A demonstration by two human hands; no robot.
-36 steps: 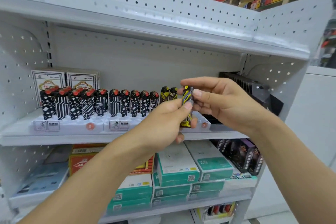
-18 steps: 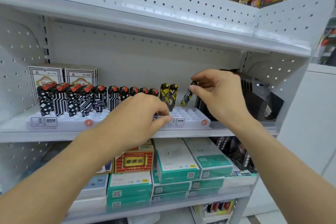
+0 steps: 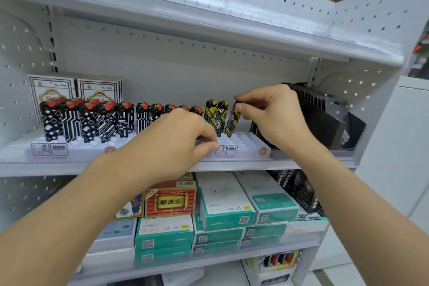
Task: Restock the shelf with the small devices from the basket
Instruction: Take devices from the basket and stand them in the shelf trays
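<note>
Restock is partway, judging by the slotted white display tray [image 3: 243,144] on the middle shelf [image 3: 255,166]. Left and centre slots are filled: a row of black-and-white patterned devices with red caps [image 3: 88,121] running across to behind the left hand. Two yellow-and-black devices [image 3: 216,117] stand seated just right of that row. The right end of the tray shows several bare sockets, so more units can go in. Basket is not in view, so remaining stock is unknown.

Current unit: a third yellow-and-black device [image 3: 233,121], tilted with its top leaning right, bottom end at or just entering a tray socket next to the seated pair. Can't confirm it's fully seated; looks not yet upright.

Right hand [image 3: 271,109]: grip clamped on the top end of that device, thumb and forefinger pinching it from above.

Left hand [image 3: 176,139]: fingers curled over the tray's front edge with the thumb at its front face, apparently steadying the tray. It hides a few slots behind it.

Device look: small, slim, upright stick-like body, glossy yellow/black graphic wrap with a round emblem on the middle one, dark cap end. Probably light and rigid, easy to tip until socketed.
</note>
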